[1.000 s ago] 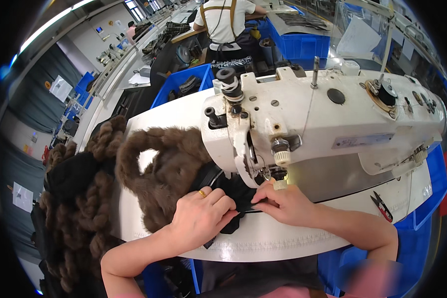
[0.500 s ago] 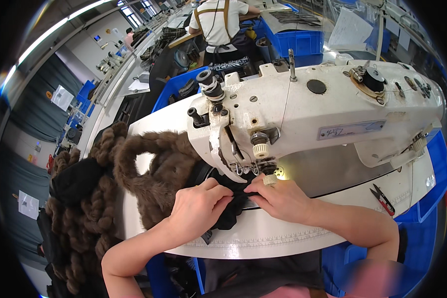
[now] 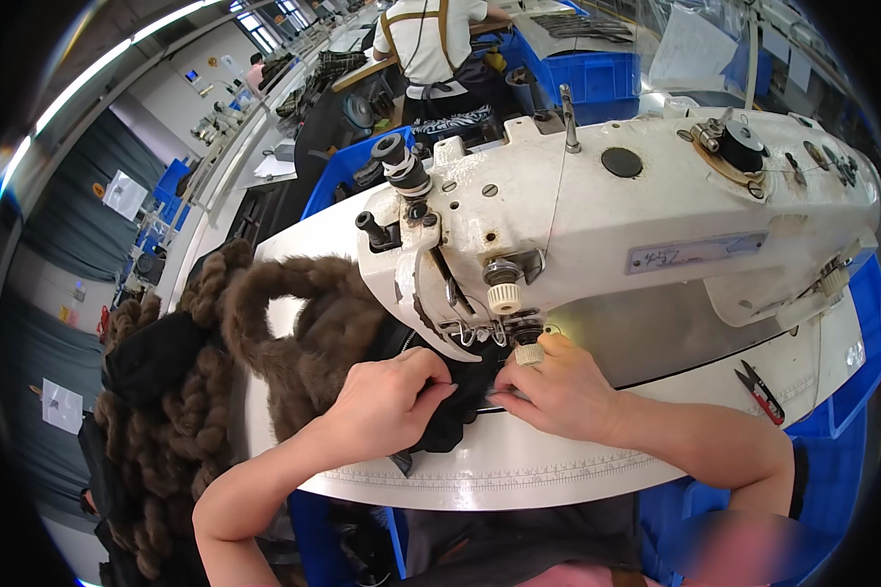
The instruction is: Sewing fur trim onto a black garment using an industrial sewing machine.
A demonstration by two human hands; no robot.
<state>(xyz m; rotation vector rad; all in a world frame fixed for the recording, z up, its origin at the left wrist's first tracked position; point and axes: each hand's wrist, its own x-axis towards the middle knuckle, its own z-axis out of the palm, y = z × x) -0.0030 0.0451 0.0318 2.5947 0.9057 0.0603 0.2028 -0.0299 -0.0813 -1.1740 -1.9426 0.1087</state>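
Observation:
Dark brown fur with a black fabric part (image 3: 446,427) lies on the bed of a white sewing machine (image 3: 597,210), its black edge running beneath the needle area. My left hand (image 3: 387,396) is closed in a pinch at the black fabric, left of the presser foot. Just right of the needle area, my right hand (image 3: 563,391) is closed too, thumb and forefinger at the fabric's edge. The machine head and my fingers hide the stitching spot. A fur loop (image 3: 255,313) of the piece curves out to the left.
Red-handled thread snips (image 3: 760,391) lie at the right of the white table (image 3: 519,479). More bunched brown fur (image 3: 181,421) hangs at the left. Blue bins (image 3: 587,78) stand behind the machine. Further off, a person in a white shirt (image 3: 426,44) works with their back to me.
My fingertips have drawn slightly apart, the right hand moving a little rightward from the left. The fur piece has stayed almost in place. My view has shifted slightly.

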